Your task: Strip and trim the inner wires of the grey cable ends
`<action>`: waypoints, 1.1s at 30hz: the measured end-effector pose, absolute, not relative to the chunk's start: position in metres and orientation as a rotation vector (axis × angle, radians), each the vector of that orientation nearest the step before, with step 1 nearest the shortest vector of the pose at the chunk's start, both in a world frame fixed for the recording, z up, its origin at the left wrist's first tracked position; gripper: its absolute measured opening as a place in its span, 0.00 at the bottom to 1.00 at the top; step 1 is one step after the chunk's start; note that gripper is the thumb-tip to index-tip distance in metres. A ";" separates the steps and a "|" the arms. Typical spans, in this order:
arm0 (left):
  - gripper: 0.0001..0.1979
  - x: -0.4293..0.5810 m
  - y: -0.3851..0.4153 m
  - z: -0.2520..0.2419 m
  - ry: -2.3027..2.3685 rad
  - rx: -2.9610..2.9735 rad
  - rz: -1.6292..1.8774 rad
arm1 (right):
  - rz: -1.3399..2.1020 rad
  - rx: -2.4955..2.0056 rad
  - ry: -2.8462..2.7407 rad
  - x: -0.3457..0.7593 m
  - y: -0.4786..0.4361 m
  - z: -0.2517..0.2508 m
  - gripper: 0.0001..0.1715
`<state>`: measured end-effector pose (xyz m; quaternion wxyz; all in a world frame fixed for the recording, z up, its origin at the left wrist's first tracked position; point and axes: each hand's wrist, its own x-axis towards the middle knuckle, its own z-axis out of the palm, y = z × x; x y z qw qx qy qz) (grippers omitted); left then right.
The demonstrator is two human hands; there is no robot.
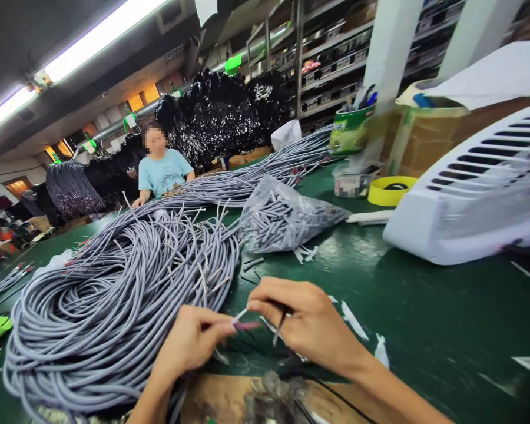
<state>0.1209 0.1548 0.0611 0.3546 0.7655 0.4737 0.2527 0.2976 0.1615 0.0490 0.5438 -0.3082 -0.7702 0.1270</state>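
Wire end held between the hands, low centre, above the green table. Two strands visible: white strand, angled up; pinkish strand, motion-blurred, tip indistinct.

Left hand: thumb and index finger pinched on the wire end; remaining fingers mostly out of sight. Right hand: thumb and forefinger closed on the tip of the white strand. A dark metal tool juts from the same hand, largely covered by the fingers; type cannot be determined.

Below the hands: brown board, cut off by the bottom edge, partly under crumpled material too blurred to identify. White scraps beside the right forearm.

Left: large coil of grey cables; individual runs not traceable. Beyond the hands, clear bag of short grey pieces, partly obscured by glare. Right: white slatted housing, cut off by the frame. Far side: person in light blue shirt, lower body hidden behind cables.
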 end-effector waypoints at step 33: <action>0.10 0.127 0.155 0.041 1.435 2.123 0.898 | -0.420 -0.680 -1.822 0.291 0.149 0.043 0.17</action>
